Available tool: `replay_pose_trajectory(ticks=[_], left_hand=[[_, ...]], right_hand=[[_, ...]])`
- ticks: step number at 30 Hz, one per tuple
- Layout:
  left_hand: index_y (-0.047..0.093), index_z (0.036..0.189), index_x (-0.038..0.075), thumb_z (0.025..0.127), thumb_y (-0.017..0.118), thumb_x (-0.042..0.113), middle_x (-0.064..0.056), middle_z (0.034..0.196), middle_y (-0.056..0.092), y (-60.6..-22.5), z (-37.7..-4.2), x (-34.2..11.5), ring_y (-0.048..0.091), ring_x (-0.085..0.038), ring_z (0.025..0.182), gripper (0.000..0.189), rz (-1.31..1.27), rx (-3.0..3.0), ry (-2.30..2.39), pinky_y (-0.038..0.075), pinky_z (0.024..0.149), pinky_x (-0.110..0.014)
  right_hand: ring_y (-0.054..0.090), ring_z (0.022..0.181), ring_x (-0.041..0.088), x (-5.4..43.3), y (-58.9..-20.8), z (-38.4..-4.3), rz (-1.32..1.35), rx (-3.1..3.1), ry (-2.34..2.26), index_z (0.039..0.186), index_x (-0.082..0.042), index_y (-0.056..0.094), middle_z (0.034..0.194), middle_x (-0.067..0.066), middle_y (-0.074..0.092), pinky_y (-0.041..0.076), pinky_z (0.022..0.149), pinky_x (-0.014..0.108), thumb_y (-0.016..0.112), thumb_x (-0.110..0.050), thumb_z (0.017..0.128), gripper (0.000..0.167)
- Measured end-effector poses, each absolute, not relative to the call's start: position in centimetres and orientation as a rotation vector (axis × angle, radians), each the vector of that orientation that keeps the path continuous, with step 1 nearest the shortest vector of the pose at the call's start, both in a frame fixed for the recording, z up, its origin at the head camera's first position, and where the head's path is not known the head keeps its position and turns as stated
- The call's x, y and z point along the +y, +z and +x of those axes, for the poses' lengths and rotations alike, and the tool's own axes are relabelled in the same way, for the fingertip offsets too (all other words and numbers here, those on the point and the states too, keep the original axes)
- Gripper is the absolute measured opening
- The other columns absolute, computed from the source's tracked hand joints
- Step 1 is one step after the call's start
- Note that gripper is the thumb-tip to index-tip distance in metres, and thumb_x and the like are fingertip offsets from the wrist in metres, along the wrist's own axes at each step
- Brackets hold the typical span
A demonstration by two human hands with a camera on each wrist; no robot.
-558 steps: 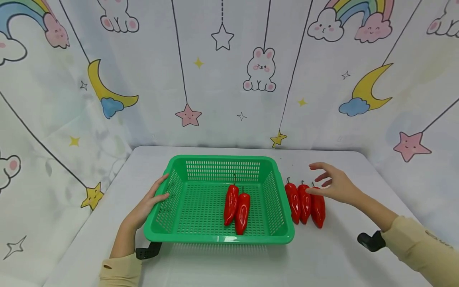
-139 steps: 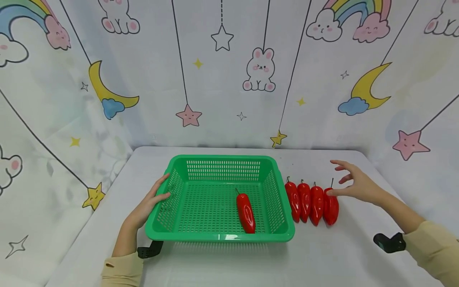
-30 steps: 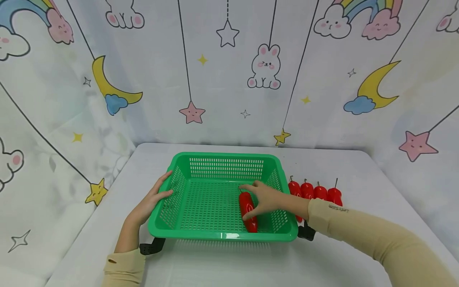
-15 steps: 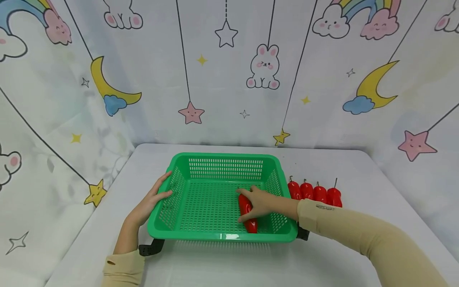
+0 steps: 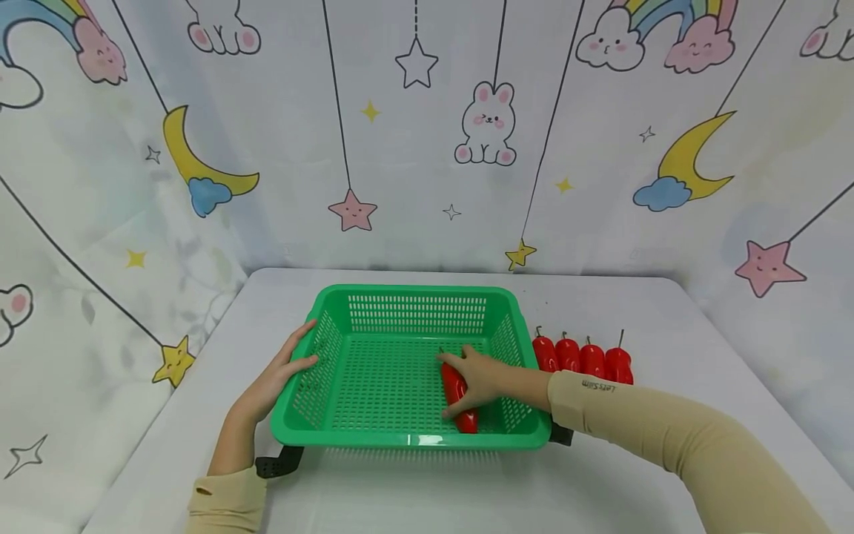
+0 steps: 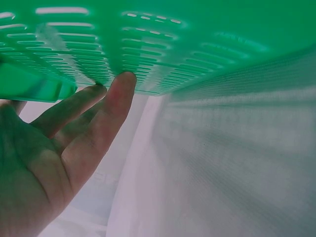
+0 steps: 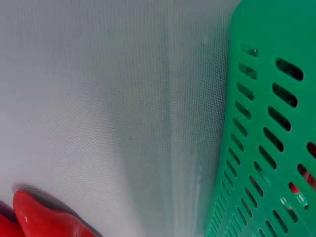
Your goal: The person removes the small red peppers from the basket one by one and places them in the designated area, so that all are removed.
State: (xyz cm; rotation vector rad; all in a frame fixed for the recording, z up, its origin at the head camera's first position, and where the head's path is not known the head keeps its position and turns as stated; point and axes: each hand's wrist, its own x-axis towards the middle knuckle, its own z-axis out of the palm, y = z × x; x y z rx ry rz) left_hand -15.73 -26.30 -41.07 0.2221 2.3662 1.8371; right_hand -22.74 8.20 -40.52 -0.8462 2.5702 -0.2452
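A green plastic basket (image 5: 400,440) with slotted walls stands on the white table. My left hand (image 5: 275,378) holds its left side, thumb and one fingertip over the rim; in the left wrist view the other fingers (image 6: 116,106) lie along the outside wall. Inside the basket, right of its middle, lies one glossy red chili pepper (image 5: 454,382). My right hand (image 5: 485,374) reaches over the right wall and grips this pepper, thumb near its lower part and fingers by the stem end. The right wrist view shows the basket wall (image 7: 256,148), with the hand out of sight.
Several red chili peppers (image 5: 568,354) lie side by side on the table just right of the basket, their lower parts hidden by the right sleeve (image 5: 654,415). A patterned cloth (image 5: 414,185) hangs behind the white table (image 5: 427,497).
Over the last second my right hand has closed round the pepper in the basket. Since the oldest frame, the basket's peppers went from two to one and the row gained one. Left hand unmoved.
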Motion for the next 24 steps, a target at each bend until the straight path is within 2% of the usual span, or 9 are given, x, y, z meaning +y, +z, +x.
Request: replay_pose_trajectory(ticks=[6, 15, 24], left_hand=[[0.010, 0.148, 0.027, 0.097, 0.041, 0.024, -0.006, 0.152, -0.004, -41.2, -15.8, -26.3, -0.001, -0.035, 0.135, 0.060, 0.226, 2.363, 1.837, 0.012, 0.097, -0.065], [0.010, 0.148, 0.027, 0.097, 0.042, 0.024, -0.005, 0.152, -0.004, -41.0, -15.8, -26.3, -0.005, -0.034, 0.136, 0.060, 0.231, 2.386, 1.820, 0.009, 0.097, -0.066], [0.010, 0.148, 0.028, 0.097, 0.042, 0.024, -0.004, 0.152, -0.005, -41.1, -15.8, -26.3, -0.003, -0.035, 0.136, 0.060, 0.230, 2.367, 1.833, 0.012, 0.097, -0.066]], right_hand=[[0.049, 0.092, 0.020, 8.3, -40.5, -22.6, -0.846, 2.538, -0.256, 0.139, -0.022, 0.033, 0.117, 0.011, 0.041, 0.050, 0.068, 0.032, 0.078, -0.050, 0.064, 0.092], [0.046, 0.097, 0.020, 8.5, -40.3, -22.7, -0.861, 2.474, -0.317, 0.132, -0.022, 0.036, 0.119, 0.011, 0.041, 0.049, 0.071, 0.033, 0.084, -0.028, 0.064, 0.083], [0.046, 0.095, 0.020, 8.9, -39.4, -22.5, -0.881, 2.490, -0.465, 0.133, -0.021, 0.039, 0.110, 0.007, 0.044, 0.050, 0.065, 0.030, 0.087, -0.026, 0.060, 0.088]])
